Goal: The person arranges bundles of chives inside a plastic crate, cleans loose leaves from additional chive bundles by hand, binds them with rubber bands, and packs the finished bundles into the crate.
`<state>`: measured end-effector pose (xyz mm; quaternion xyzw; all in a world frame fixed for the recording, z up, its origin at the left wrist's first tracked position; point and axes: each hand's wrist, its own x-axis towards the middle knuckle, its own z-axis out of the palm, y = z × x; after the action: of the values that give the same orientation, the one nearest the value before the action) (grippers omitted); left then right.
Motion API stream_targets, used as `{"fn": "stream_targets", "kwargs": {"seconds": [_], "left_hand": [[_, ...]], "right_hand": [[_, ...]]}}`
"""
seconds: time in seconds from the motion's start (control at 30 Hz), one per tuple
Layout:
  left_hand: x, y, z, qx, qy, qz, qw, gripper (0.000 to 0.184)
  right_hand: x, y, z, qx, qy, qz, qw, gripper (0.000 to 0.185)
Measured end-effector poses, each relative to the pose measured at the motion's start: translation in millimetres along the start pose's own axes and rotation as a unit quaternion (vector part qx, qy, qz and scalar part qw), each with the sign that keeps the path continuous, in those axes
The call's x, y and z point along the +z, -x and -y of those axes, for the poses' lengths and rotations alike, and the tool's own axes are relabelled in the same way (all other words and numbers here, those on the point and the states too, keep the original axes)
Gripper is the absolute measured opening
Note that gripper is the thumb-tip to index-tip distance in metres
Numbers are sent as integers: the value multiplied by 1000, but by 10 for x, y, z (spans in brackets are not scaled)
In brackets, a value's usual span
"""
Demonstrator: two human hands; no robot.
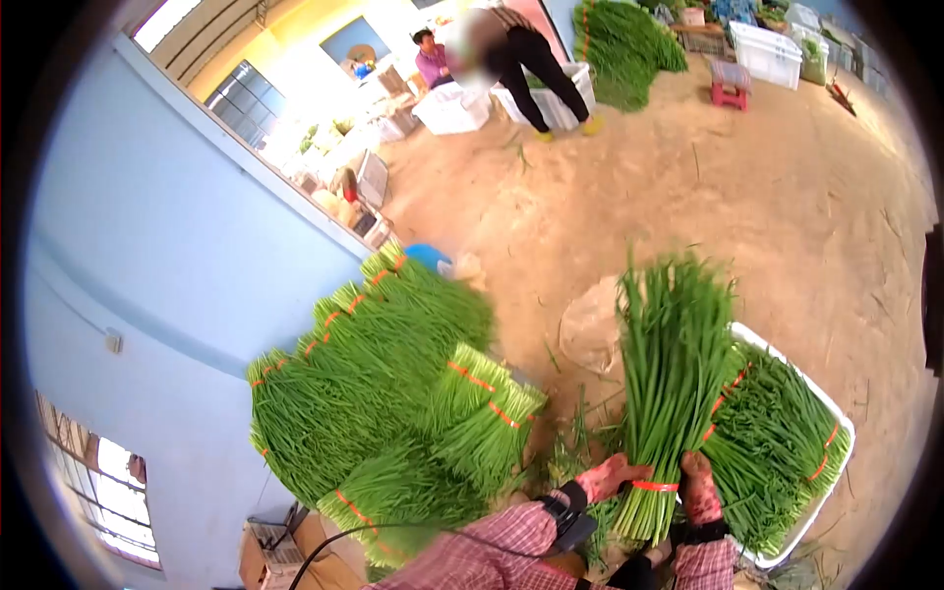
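A large bundle of garlic chives point(674, 364) stands upright before me, its pale stalk ends down and a red-orange band point(655, 486) around them. My left hand point(610, 477), in a red-and-white patterned glove, grips the bundle's left side at the band. On the other side, my right hand point(700, 487) is closed against the stalks at the same height, in a similar glove. Just right of it is a white crate point(844, 411) filled with banded chive bundles point(772, 442). Loose leaves lie under my left forearm.
A big heap of banded chives point(379, 374) lies against the blue wall point(187, 226) at left. A pale sack point(592, 324) and a blue object point(428, 258) are on the floor. Farther off are two people, white crates point(767, 54), a pink stool point(730, 87) and more chives point(624, 54).
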<state>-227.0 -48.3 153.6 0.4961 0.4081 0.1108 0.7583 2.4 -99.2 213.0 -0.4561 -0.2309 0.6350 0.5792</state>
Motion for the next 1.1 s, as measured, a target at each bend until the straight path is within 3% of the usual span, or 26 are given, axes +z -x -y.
{"fn": "stream_targets", "kwargs": {"seconds": [0.07,0.1,0.13,0.17,0.2,0.27,0.3,0.37,0.43,0.47,0.53,0.57,0.6,0.63,0.67,0.8,0.83,0.87,0.93,1.0,1.1], "left_hand": [[45,82,-171,-8,98,18,995,42],[96,79,-303,-2,163,35,986,41],[143,73,-424,1,225,51,973,41],[168,59,-262,43,386,141,911,39],[218,83,-209,34,389,141,910,39],[234,111,-314,24,286,98,953,40],[225,115,-366,15,212,72,975,40],[235,95,-429,10,76,39,996,41],[204,71,-515,35,-33,28,998,42],[152,30,-545,64,-94,25,993,42],[106,-20,-633,129,-227,21,965,44],[47,-62,-615,160,-277,20,947,44],[52,-109,-660,173,-304,18,937,45],[222,-83,-987,178,-314,17,932,46],[451,-93,-1311,138,-278,4,951,65],[465,-622,-1312,47,-238,12,970,91],[473,-697,-1340,-35,-232,28,972,102],[360,-928,-1005,-56,-343,-3,938,107],[161,-1245,-445,-53,-388,-4,920,113],[119,-1324,-144,-65,-395,-17,916,116],[159,-1270,25,-70,-378,-24,923,121]], "right_hand": [[255,254,262,3,21,-3,1000,63],[-4,36,278,85,40,-60,994,63],[45,70,234,95,59,-64,992,63],[151,118,148,106,78,-68,989,64],[207,142,114,92,103,-51,989,63],[303,178,111,36,158,5,987,61],[348,236,149,53,139,-5,989,57],[378,307,144,99,-106,-49,988,54],[360,331,145,48,-113,-28,992,48],[258,367,183,-18,7,7,1000,45],[441,323,369,-26,-85,-9,996,38],[380,272,450,-36,-28,28,999,40],[454,254,638,34,-43,10,998,43],[376,318,587,-4,-59,-25,998,43],[12,195,114,-7,-5,-62,998,40],[-302,-127,-358,12,-19,-144,989,43],[-449,-152,-517,45,18,-130,990,45],[-468,-133,-442,112,34,-173,978,46],[-800,-179,-864,33,209,-321,923,45],[-784,-176,-763,-54,282,-280,916,41],[-700,-351,-747,-128,501,-160,841,51]]}}
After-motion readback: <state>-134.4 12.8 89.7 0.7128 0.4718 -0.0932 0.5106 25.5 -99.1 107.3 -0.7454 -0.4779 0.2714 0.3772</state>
